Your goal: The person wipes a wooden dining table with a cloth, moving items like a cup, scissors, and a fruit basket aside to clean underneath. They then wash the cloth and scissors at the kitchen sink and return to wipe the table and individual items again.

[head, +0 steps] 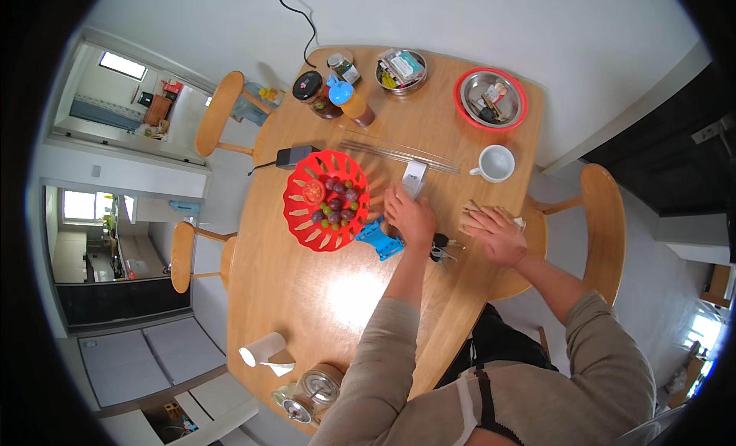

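My left hand [409, 215] is over the table at the lower end of a white paper strip or tag [413, 179], its fingertips touching it or close to it. Just left of this hand lies a blue plastic holder [380, 239]. My right hand [495, 234] lies flat, pressing on a crumpled tan cloth or paper [470, 211] near the table's right edge. A bunch of keys [444, 247] lies between the hands. Thin clear rods [397, 153] lie beyond the strip. A red slotted fruit basket [298, 211] holds grapes and a tomato half.
A white cup [496, 163], a red-rimmed steel bowl [522, 99] and a steel tin of packets [401, 88] stand farther back. Jars and a blue-capped bottle [352, 102] stand back left, a black power adapter [295, 156] nearer. A paper roll [263, 349] and glass teapot [310, 392] are lower left.
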The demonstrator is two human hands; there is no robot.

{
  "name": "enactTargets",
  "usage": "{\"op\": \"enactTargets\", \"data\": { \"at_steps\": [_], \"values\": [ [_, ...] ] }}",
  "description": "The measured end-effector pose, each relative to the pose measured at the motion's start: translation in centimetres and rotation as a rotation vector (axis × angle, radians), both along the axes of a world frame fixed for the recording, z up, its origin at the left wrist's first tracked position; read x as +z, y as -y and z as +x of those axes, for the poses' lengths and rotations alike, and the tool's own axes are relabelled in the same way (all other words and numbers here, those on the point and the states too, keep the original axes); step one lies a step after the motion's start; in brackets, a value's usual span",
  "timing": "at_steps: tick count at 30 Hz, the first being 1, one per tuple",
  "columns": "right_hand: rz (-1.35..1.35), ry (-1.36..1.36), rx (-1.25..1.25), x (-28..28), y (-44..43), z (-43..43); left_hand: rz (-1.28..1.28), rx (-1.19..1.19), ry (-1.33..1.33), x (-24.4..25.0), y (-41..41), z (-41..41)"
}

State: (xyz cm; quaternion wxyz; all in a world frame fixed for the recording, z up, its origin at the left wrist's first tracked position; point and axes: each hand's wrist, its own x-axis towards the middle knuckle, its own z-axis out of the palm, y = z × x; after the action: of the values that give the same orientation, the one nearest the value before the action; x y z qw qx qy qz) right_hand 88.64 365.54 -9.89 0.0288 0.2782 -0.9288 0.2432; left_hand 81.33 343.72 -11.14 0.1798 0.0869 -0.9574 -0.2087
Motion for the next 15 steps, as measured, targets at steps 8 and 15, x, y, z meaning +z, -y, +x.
{"op": "enactTargets", "data": {
  "at_steps": [8,15],
  "values": [
    [0.12,-0.049,-0.367,-1.2,2.9,-3.4,0.059,-0.471,0.305,3.9,-0.6,11.3],
    [0.096,0.023,0.313,-2.6,3.6,4.6,0.019,-0.339,0.3,2.2,5.9,18.3]
  ]
}}
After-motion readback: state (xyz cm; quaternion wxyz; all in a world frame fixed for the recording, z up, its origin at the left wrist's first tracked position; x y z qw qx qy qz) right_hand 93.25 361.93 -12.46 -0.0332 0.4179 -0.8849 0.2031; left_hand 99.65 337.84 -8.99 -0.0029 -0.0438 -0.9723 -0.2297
